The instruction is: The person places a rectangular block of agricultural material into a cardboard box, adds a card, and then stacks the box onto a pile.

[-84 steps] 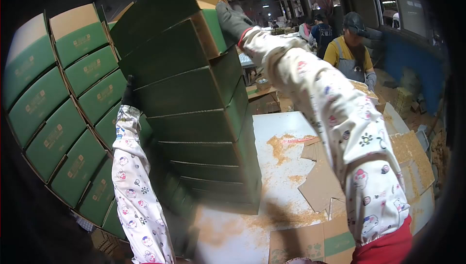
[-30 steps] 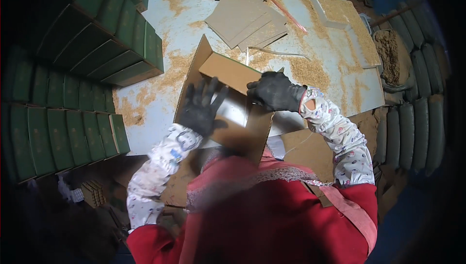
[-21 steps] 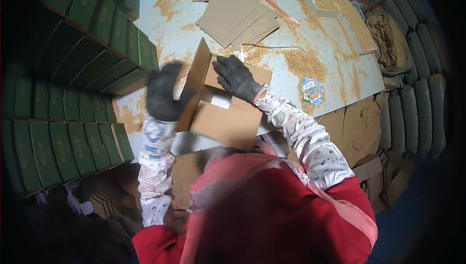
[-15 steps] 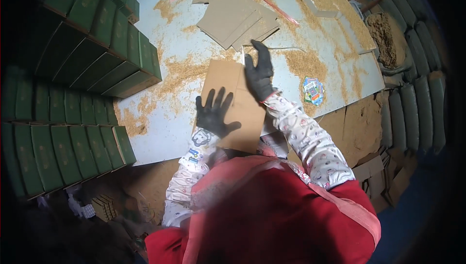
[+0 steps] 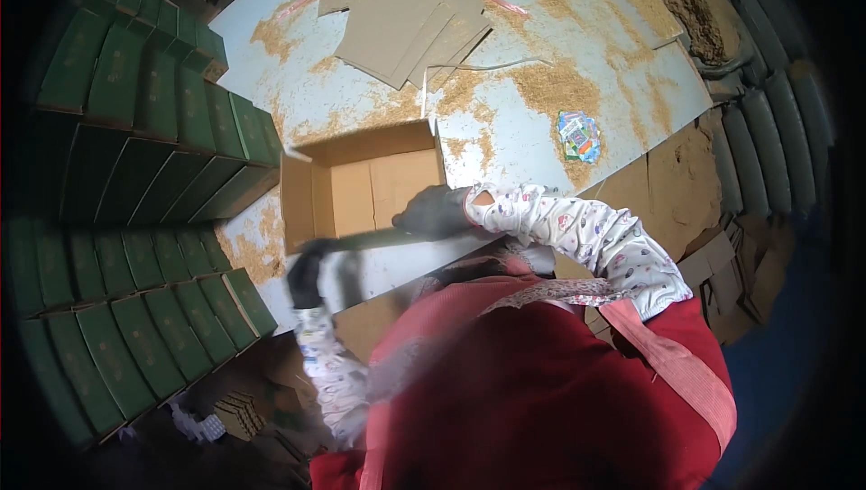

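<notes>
A black-gloved left hand (image 5: 308, 275) and black-gloved right hand (image 5: 433, 211) touch an open brown cardboard box (image 5: 354, 191), grip closure indiscernible on both.

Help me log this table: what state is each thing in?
Box: open, nothing visible inside
Left hand: at box's near left corner, grip unclear
Right hand: at box's near right corner, grip unclear
Cardboard sheets: flat, overlapping
Table: crumb-strewn
Green boxes: stacked
Cards: piled

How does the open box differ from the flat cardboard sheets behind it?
The box has standing walls; the sheets lie flat. The box is at the near side of the table, the sheets farther back. The box is single; the sheets overlap. Both show brown cardboard.
</notes>
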`<move>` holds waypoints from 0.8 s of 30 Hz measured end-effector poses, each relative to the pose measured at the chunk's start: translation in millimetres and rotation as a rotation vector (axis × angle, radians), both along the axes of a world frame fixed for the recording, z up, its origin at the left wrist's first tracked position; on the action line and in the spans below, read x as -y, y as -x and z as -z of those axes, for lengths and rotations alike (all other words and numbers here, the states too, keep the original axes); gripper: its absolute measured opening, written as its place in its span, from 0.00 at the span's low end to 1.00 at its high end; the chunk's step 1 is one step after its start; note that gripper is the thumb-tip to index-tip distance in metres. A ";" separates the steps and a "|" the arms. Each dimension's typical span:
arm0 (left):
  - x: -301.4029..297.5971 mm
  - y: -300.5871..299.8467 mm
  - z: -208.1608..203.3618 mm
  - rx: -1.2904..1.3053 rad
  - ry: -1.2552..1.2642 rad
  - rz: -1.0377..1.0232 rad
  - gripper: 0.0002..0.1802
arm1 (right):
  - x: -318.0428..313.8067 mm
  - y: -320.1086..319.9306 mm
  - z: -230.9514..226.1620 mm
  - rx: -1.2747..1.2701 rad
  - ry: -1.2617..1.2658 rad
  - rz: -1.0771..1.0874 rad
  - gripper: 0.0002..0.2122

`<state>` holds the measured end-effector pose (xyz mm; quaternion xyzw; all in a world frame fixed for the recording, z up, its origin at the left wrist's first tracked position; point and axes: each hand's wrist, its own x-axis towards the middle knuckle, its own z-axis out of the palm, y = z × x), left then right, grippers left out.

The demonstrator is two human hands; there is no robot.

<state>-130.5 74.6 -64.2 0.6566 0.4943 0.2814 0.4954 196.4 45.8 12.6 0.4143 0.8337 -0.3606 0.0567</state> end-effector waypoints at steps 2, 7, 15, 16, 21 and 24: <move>-12.5 -41.3 -82.6 0.014 -0.222 -0.214 0.24 | 12.8 3.8 7.4 -0.061 -0.030 -0.054 0.13; -97.8 -10.8 3.0 -0.665 -0.278 0.102 0.25 | 19.7 5.8 33.6 -0.200 -0.077 -0.010 0.13; -104.4 -194.5 -0.6 0.555 1.029 -0.431 0.29 | 9.8 -339.7 65.1 -0.624 -0.611 1.610 0.17; -100.0 -207.0 5.5 0.532 0.990 -0.428 0.35 | 10.4 -394.3 84.0 -0.680 -0.744 1.752 0.18; -73.3 -261.1 -29.4 -0.412 0.001 0.340 0.35 | 21.3 -621.6 156.2 -1.210 -0.679 2.441 0.28; -76.1 -309.9 -62.3 -0.520 -0.133 0.358 0.25 | 37.0 -722.8 196.2 -1.570 -0.332 2.357 0.16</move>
